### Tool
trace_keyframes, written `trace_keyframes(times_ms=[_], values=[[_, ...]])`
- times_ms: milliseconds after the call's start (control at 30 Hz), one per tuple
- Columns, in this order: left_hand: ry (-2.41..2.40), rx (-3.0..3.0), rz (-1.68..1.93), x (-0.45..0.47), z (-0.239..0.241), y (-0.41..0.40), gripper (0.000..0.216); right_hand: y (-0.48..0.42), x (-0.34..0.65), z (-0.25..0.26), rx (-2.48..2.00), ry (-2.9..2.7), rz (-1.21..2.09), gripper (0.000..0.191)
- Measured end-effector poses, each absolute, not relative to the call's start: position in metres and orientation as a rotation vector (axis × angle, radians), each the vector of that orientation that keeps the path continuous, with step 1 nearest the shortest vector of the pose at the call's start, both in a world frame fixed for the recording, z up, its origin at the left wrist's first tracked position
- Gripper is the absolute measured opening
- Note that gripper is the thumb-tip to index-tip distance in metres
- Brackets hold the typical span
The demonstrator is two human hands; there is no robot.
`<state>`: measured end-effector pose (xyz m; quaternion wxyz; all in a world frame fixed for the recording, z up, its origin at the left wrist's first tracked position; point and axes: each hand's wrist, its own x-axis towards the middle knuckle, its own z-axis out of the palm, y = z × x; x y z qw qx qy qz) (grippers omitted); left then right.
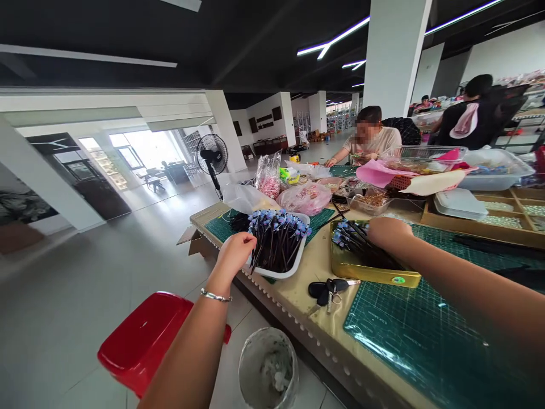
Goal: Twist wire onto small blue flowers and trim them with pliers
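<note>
My left hand (237, 251) is at the left rim of a white tray (300, 258), its thumb and fingers pinched together; whatever they hold is too small to make out. The tray is heaped with dark thin sticks (275, 250) topped with blue-purple flowers. My right hand (389, 232) reaches over a gold tin (361, 274), at the dark stems of a smaller bunch of flower-topped sticks (351, 236). Its fingers are turned away from view, so their grip is hidden.
Black-handled scissors (327, 291) lie before the tin, beside a green cutting mat (400, 335). Bagged parts (304, 197) and a wooden compartment box (481, 227) stand farther back. Below are a red stool (145, 335) and bucket (268, 335). Another person (374, 136) sits across.
</note>
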<state>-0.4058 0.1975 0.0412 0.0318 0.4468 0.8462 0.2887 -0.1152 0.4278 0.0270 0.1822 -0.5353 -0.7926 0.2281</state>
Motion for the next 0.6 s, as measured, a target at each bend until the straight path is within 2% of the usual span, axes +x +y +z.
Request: trace_keyframes(times_ms=[133,300,433,600], values=[[2.625,1.393,0.764,-0.405,0.036,0.222,0.026,0.389,-0.174,0.029,-1.235,-2.293,1.080,0.025],[2.628,1.351,0.666,-0.394,0.026,0.257,0.023,0.334,-0.261,0.012,-1.044,-2.136,1.639,0.025],[2.616,1.340,0.690,-0.395,0.018,0.263,0.023,0.319,-0.292,0.002,-1.014,-1.898,1.828,0.029],[2.546,1.427,0.709,-0.393,0.012,0.259,0.025,0.326,-0.298,-0.002,-0.945,-1.702,1.897,0.029]])
